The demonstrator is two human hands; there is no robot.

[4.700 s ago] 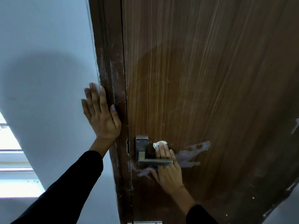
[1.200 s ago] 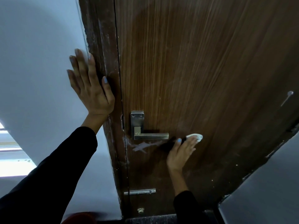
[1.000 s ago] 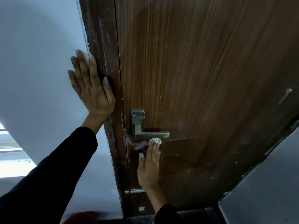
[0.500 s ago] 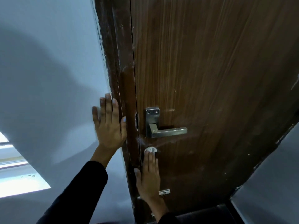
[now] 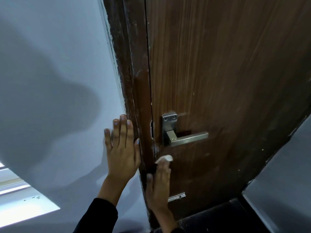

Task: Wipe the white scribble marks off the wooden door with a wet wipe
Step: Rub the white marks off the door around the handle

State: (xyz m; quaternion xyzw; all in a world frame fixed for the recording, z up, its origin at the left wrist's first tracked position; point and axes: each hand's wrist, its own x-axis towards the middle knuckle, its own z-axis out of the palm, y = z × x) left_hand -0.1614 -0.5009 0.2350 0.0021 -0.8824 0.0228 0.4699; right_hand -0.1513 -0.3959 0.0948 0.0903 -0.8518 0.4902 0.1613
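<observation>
Pale wall (image 5: 50,81) fills our left, where our left hand (image 5: 122,152) lies flat, fingers straight, beside the dark door frame (image 5: 134,81). Our right hand (image 5: 159,184) presses the wet wipe (image 5: 165,158) on the wooden door (image 5: 227,73) near its latch edge, below the metal handle (image 5: 183,137); faint white smears (image 5: 157,148) seem to linger there.

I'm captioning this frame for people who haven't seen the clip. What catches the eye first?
The wooden door fills the right side, its metal lever handle at mid-height. Just below the handle, the right hand presses a white wet wipe against the door. The left hand lies flat on the pale wall beside the frame.
</observation>
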